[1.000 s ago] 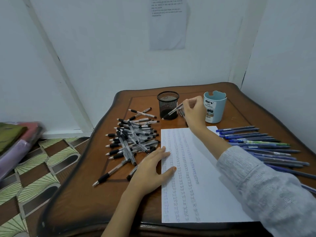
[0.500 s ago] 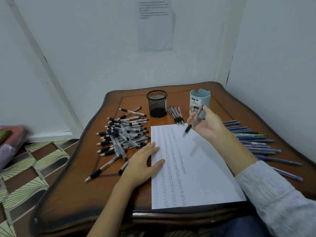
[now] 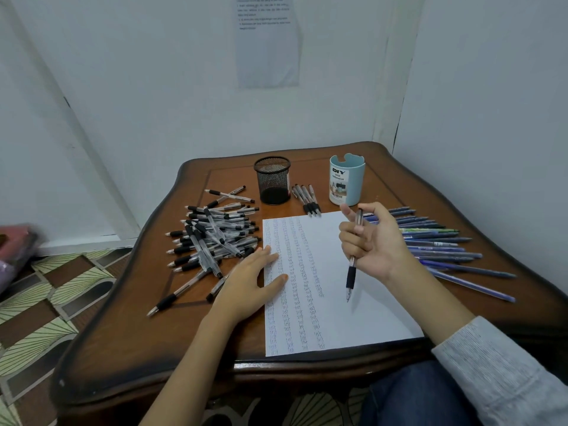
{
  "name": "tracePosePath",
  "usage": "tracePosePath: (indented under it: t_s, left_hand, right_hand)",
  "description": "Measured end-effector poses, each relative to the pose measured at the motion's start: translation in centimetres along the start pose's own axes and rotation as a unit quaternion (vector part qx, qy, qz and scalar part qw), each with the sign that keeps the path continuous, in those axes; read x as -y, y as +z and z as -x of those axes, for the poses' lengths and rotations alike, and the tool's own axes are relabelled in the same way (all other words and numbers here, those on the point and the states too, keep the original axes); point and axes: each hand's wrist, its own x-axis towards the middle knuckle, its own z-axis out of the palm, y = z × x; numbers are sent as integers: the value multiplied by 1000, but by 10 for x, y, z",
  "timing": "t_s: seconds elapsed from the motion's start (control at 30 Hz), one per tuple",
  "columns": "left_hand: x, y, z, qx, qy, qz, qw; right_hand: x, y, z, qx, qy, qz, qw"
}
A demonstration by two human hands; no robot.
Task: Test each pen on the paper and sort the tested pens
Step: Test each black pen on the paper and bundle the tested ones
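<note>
Head camera view, looking down at a dark wooden table (image 3: 123, 348) set in the corner of a pale room.

A white sheet of paper (image 3: 338, 321) lies at centre frame. Columns of small ink marks cover its left half.

The left hand (image 3: 249, 278), left of centre, lies flat with straight fingers. Its fingertips press the paper's left edge.

The right hand (image 3: 373, 241), right of centre, is raised over the paper with its palm turned toward the camera. Its curled fingers grip a clear pen with a black grip (image 3: 351, 273). The pen's tip points down toward the lower frame, over the blank right half of the sheet. Whether the tip touches the paper is hard to tell.

At centre left, a loose pile of black-grip pens (image 3: 212, 238) lies just beside the left hand.

Above the paper stand a black mesh cup (image 3: 272, 179) and a light blue desk organizer cup (image 3: 347, 179). Between them lies a small group of pens (image 3: 307, 199).

At the right, a fanned row of blue pens (image 3: 439, 244) lies on the table behind the right hand.

A printed notice (image 3: 267, 41) hangs on the wall at top centre. Patterned floor tiles (image 3: 46, 318) fill the lower left.
</note>
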Motion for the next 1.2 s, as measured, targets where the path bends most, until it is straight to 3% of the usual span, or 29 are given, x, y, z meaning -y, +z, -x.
tracePosePath:
  t_s: [0.13, 0.23, 0.37, 0.5, 0.73, 0.83, 0.97, 1.07, 1.2]
  left_hand:
    - [-1, 0, 0, 1, 2, -2, 1000]
    - [0, 0, 0, 1, 2, -5, 1000]
    - [-2, 0, 0, -2, 3, -10, 1000]
    - [-2, 0, 1, -5, 3, -8, 1000]
    - [-2, 0, 1, -5, 3, -9, 1000]
    - [-2, 0, 1, -7, 6, -5, 1000]
    - [-1, 1, 1, -8, 6, -4, 1000]
    - [-1, 2, 1, -10, 4, -2, 1000]
    - [0, 2, 0, -12, 5, -7, 1000]
  right_hand:
    - [0, -2, 2, -2, 0, 85, 996]
    - [-4, -6, 4, 27, 56, 34, 998]
    - [-11, -13, 10, 15, 55, 179, 982]
    - [-15, -20, 9, -43, 55, 245, 967]
    - [-24, -27, 4, -91, 6, 149, 985]
    - [-26, -24, 7, -50, -9, 120, 991]
    - [-32, -32, 7, -61, 0, 230, 971]
    - [-37, -31, 8, -48, 1, 251, 967]
    - [-47, -26, 9, -54, -62, 344, 935]
